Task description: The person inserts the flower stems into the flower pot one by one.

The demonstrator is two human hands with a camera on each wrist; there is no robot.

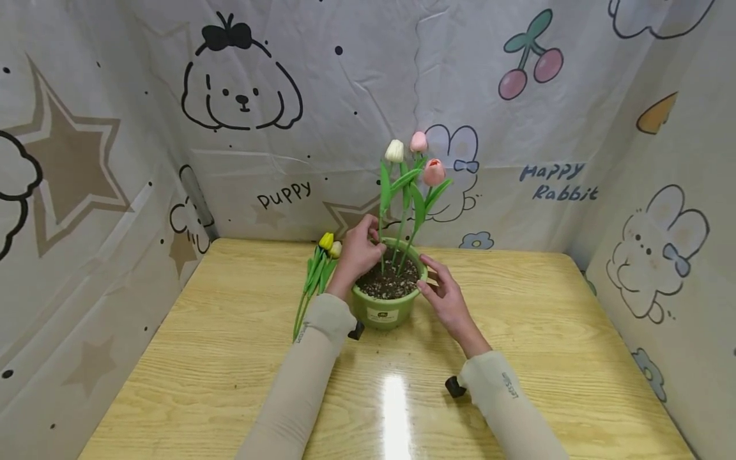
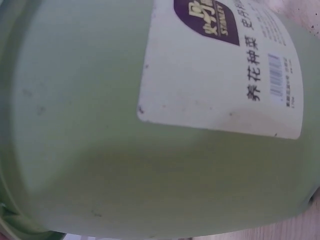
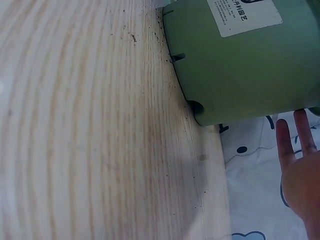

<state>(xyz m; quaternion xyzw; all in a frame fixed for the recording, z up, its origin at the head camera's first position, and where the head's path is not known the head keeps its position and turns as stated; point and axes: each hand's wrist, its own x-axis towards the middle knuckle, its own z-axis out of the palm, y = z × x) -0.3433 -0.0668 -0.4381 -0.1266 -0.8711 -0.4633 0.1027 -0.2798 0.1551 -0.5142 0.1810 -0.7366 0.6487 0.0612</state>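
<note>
A green flowerpot (image 1: 404, 310) filled with dark, speckled soil (image 1: 388, 289) stands on the table. Three tulips rise from it: one white tulip (image 1: 394, 151) and two pink tulips, a paler one (image 1: 418, 142) behind and a deeper one (image 1: 434, 172) to the right. My left hand (image 1: 360, 252) reaches over the pot's left rim and pinches the white tulip's stem low down, above the soil. With fingers extended, my right hand (image 1: 445, 300) rests against the right side of the rim. The pot's labelled wall (image 2: 90, 125) fills the left wrist view, leaving that hand's fingers hidden there.
Left of the pot, a yellow tulip (image 1: 326, 241) and a cream tulip (image 1: 335, 250) lie on the wooden table (image 1: 247, 383), partly behind my left forearm. Soil crumbs (image 3: 132, 37) dot the wood near the pot's base. A printed curtain (image 1: 356, 76) hangs behind and at both sides.
</note>
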